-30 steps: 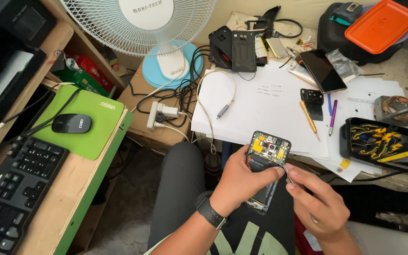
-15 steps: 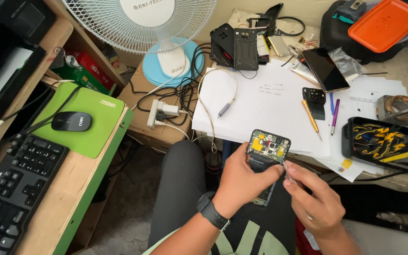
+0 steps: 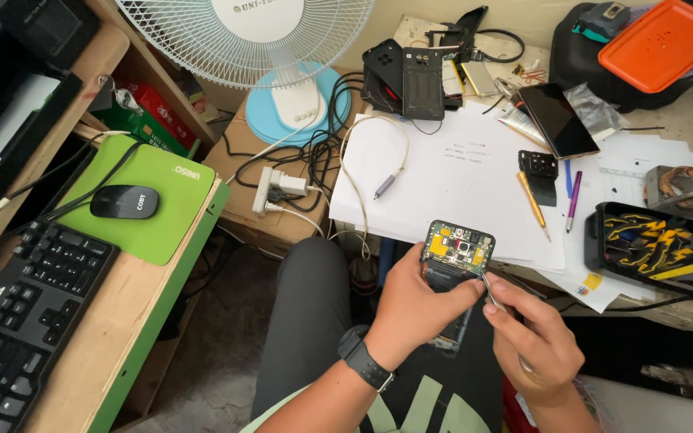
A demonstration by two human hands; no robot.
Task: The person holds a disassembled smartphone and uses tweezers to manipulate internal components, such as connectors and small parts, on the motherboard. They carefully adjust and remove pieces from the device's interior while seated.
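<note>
Opened phone [image 3: 457, 250] (bare circuitry), thin tweezers [image 3: 492, 293]

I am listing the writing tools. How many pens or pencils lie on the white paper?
2. A yellow pencil and a purple pen lie side by side on the white paper, right of its middle. A blue one may be hidden behind the small black part.

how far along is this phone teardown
Done: the opened phone has its back off, circuit board exposed; dark back covers lie on the white paper. In hand: the left hand grips the phone while the right hand puts a thin metal tool to its edge. Left: the board sits in place, nothing refitted.
</note>
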